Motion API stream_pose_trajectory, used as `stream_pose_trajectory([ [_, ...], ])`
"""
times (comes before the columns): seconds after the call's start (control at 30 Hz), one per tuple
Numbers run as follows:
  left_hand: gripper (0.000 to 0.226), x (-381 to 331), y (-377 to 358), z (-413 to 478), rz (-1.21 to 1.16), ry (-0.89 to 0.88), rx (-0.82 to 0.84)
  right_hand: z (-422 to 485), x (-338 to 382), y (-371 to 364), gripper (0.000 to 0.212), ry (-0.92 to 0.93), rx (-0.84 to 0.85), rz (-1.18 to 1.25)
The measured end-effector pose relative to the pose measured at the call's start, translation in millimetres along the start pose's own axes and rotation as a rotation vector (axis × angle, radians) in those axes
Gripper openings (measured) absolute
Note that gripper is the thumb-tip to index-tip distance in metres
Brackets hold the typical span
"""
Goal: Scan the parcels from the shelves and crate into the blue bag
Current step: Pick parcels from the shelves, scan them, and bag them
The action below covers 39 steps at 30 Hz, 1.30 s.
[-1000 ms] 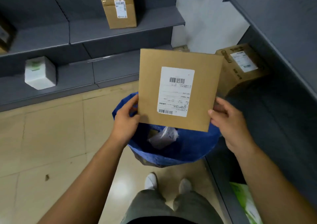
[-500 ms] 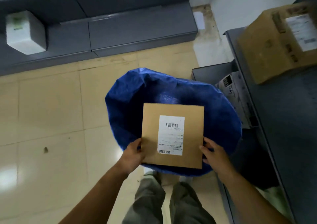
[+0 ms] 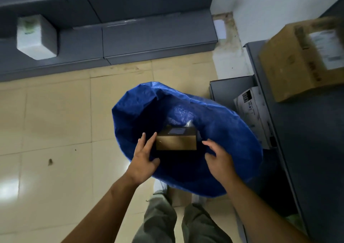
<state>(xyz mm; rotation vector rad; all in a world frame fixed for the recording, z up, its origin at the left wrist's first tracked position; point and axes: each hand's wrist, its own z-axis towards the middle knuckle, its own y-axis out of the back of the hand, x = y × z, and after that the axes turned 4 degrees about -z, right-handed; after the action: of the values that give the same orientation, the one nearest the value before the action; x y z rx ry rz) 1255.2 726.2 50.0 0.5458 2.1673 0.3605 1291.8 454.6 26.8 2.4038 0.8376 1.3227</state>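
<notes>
The blue bag (image 3: 219, 123) stands open on the tiled floor in front of my feet. A brown cardboard parcel (image 3: 176, 143) with a white label lies inside it, deep in shadow, with a clear plastic packet partly hidden behind it. My left hand (image 3: 146, 156) hovers over the bag's near left rim, fingers straight, just left of the parcel and apart from it. My right hand (image 3: 218, 158) hangs over the near right side with loosely spread fingers, holding nothing.
A white box (image 3: 36, 38) sits on the low grey shelf (image 3: 158, 36) across the floor. On the grey shelf at right (image 3: 307, 131) stands a brown cardboard box (image 3: 297, 60). A white printed box (image 3: 251, 116) lies on a lower level beside the bag.
Both hands lowered the flat brown parcel into the blue bag and let go of it. It now lies inside. My view tipped further down.
</notes>
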Motion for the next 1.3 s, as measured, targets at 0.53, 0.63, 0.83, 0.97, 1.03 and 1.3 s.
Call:
stream_pose_trajectory([
  [0.53, 0.070, -159.9, 16.5, -126.6, -0.119, -0.434, 0.161, -150.5, 108.4, 86.5, 0.059, 0.166, -0.295, 0.311],
  [0.63, 0.067, -175.9, 11.5, -131.2, -0.056, -0.562, 0.289, -189.5, 107.9, 94.1, 0.058, 0.162, -0.431, 0.306],
  [0.83, 0.068, -192.5, -15.1, -157.0, -0.008, -0.686, 0.527, -275.1, 91.4, 84.7, 0.058, 0.039, -0.700, 0.314],
  [0.97, 0.071, -201.4, -53.9, -197.4, 0.044, -0.741, 0.687, -342.9, 67.1, 78.8, 0.054, -0.073, -0.903, 0.365],
  [1.03, 0.062, -203.3, -77.8, -225.0, 0.065, -0.793, 0.770, -381.0, 51.3, 76.1, 0.052, -0.116, -1.007, 0.380],
  [1.3, 0.053, -169.2, -190.8, -373.3, 0.274, -0.995, 1.151, -551.6, -46.1, 20.5, 0.047, -0.284, -1.338, 0.569],
])
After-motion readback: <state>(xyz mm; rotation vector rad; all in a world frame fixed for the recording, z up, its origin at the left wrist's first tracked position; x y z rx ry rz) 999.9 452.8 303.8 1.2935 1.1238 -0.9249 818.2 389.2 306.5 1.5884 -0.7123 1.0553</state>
